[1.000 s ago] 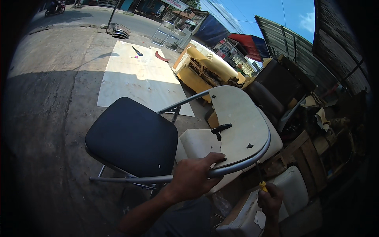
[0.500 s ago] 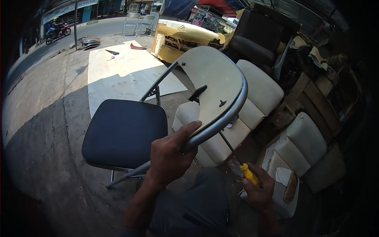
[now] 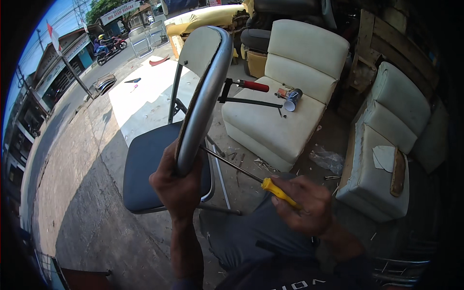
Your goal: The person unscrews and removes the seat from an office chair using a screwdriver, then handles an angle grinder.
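My left hand (image 3: 176, 186) is wrapped round the lower part of the metal-framed backrest (image 3: 203, 101) of a folding chair, which is turned nearly edge-on. My right hand (image 3: 302, 208) grips the yellow handle of a screwdriver (image 3: 280, 192). Its long shaft runs up-left to the far side of the backrest, where the tip is hidden. A bar clamp with a red handle (image 3: 253, 85) juts out to the right from the backrest. The chair's dark padded seat (image 3: 145, 174) sits behind and left of my left hand.
A cream seat (image 3: 270, 121) holds a can (image 3: 293, 100) and small items; another (image 3: 374, 188) is at right. Beyond are pale boards (image 3: 135, 101), a torn sofa (image 3: 203, 21), wooden planks (image 3: 367, 48) and folded chairs (image 3: 140, 41). Two people ride a motorbike (image 3: 108, 50) on the road.
The view has swung round. The backrest has tipped from face-up to nearly edge-on, exposing the clamp's red handle. My right hand has turned the screwdriver to a flatter angle. The motorbike has moved rightward.
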`<state>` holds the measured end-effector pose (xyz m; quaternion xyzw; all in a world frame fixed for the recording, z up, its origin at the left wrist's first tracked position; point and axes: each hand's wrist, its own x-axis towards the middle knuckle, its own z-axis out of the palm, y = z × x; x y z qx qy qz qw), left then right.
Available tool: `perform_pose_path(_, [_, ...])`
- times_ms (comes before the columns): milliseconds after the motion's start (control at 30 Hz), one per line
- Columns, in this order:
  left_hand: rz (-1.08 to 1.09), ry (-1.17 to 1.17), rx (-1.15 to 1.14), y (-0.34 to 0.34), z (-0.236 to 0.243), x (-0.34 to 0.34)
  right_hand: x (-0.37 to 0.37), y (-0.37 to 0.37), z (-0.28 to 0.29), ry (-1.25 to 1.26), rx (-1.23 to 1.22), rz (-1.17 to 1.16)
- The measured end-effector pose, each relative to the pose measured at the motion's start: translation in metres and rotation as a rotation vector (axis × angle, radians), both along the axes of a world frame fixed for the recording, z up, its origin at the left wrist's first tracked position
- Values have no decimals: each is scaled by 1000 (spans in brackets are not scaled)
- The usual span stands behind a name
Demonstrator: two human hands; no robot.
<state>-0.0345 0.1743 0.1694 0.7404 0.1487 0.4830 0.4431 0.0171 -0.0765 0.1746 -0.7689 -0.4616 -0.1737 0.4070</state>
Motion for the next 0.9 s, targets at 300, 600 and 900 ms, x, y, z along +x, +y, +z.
perform_pose_path(300, [48,-8,-9,-4,-2,3,4,-2,10,-166,-72,-41])
perform_pose_path(600, [-31,-48,68,1,-2,5,-3,-3,32,410,-21,91])
perform_pose_path(900, [-47,-47,96,7,-2,3,0,-9,47,931,0,113])
